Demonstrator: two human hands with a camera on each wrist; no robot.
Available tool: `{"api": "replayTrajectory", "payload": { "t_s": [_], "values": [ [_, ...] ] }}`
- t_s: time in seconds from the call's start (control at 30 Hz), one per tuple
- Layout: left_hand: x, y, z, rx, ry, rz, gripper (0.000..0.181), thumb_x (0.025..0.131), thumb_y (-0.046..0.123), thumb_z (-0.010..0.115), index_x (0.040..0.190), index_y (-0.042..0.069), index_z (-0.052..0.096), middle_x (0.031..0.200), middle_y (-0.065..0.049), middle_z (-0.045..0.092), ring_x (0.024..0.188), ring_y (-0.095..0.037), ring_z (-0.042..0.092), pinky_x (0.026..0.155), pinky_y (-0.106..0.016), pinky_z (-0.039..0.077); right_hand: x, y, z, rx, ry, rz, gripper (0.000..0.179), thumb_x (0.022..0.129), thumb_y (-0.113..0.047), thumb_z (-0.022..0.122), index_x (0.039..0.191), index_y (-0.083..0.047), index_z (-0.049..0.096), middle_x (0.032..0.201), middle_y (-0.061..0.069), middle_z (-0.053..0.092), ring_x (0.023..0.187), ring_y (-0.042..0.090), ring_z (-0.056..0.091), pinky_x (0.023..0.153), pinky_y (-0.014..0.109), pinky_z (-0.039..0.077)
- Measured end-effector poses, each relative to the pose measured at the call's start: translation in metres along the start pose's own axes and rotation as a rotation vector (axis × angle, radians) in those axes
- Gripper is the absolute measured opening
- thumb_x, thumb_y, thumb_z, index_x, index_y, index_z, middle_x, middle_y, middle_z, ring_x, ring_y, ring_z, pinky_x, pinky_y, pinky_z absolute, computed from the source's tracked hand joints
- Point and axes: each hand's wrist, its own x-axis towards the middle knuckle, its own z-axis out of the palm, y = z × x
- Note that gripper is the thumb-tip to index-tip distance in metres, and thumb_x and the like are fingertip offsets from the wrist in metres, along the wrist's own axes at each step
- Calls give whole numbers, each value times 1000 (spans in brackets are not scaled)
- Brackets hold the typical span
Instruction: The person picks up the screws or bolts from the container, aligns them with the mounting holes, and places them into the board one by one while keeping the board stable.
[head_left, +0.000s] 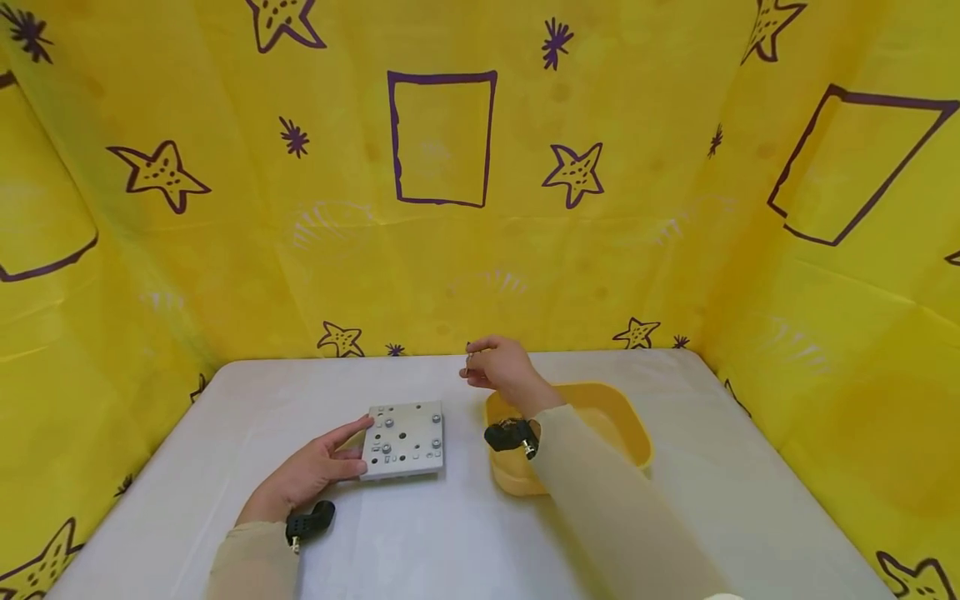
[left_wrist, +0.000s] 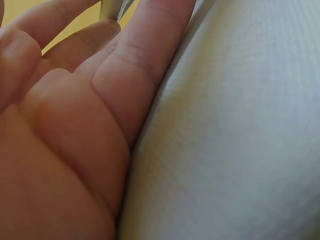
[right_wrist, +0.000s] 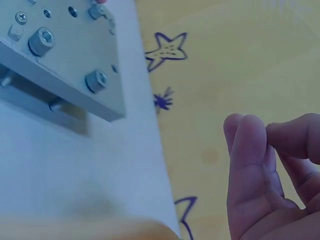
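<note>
A square light-grey metal plate (head_left: 420, 429) with drilled holes is held by its left edge in my left hand (head_left: 307, 475), tilted a little above the table. Several socket-head screws (right_wrist: 96, 80) stand in its top face, and threaded ends (right_wrist: 56, 104) stick out beneath it. In the left wrist view only a corner of the plate (left_wrist: 111, 9) shows past the fingers. My right hand (head_left: 502, 367) is raised beyond the yellow bin, thumb and fingertips pinched together. A small thin piece (head_left: 468, 363) seems to be between them; its kind is mostly hidden.
A yellow bin (head_left: 637, 433) stands on the white table (head_left: 405, 542), right of the plate and under my right forearm; the wrist and sleeve hide part of its inside. Yellow patterned cloth (head_left: 442, 275) walls off the back and both sides. Each wrist wears a black camera (head_left: 309, 520).
</note>
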Motion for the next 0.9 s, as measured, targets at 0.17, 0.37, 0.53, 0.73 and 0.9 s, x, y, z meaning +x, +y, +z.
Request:
{"api": "replayTrajectory", "payload": {
  "t_s": [0.17, 0.37, 0.53, 0.73, 0.9],
  "values": [
    [1, 2, 1, 6, -15, 10, 81, 86, 14, 79, 156, 19, 38, 158, -24, 28, 125, -32, 55, 95, -35, 50, 11, 12, 29, -60, 18, 11, 13, 93, -2, 66, 106, -1, 66, 93, 15, 68, 86, 33, 71, 68, 31, 59],
    [1, 2, 1, 7, -6, 4, 81, 86, 13, 79, 155, 18, 38, 158, -23, 27, 126, -32, 55, 95, -35, 50, 16, 25, 55, -217, -9, 8, 9, 93, -2, 66, 101, -1, 68, 83, 12, 69, 74, 28, 68, 67, 31, 58],
    [0, 3, 1, 18, 11, -5, 80, 85, 14, 79, 155, 19, 39, 160, -23, 23, 125, -32, 55, 94, -36, 51, 17, 32, 67, -331, -30, 1, 14, 91, -1, 66, 104, 1, 70, 77, 10, 69, 65, 22, 64, 64, 31, 57],
    [1, 3, 1, 24, 25, -11, 80, 84, 16, 81, 154, 21, 42, 161, -19, 23, 126, -31, 55, 94, -35, 51, 15, 34, 73, -412, -40, -55, 15, 89, 1, 67, 104, 3, 71, 76, 10, 70, 65, 25, 65, 60, 30, 55],
    [1, 3, 1, 31, 18, -10, 80, 85, 18, 80, 154, 21, 40, 161, -19, 23, 125, -30, 55, 95, -35, 50, 14, 34, 74, -519, -52, -79, 14, 90, -3, 69, 102, -2, 74, 78, 7, 70, 67, 20, 63, 61, 28, 53]
  ]
}}
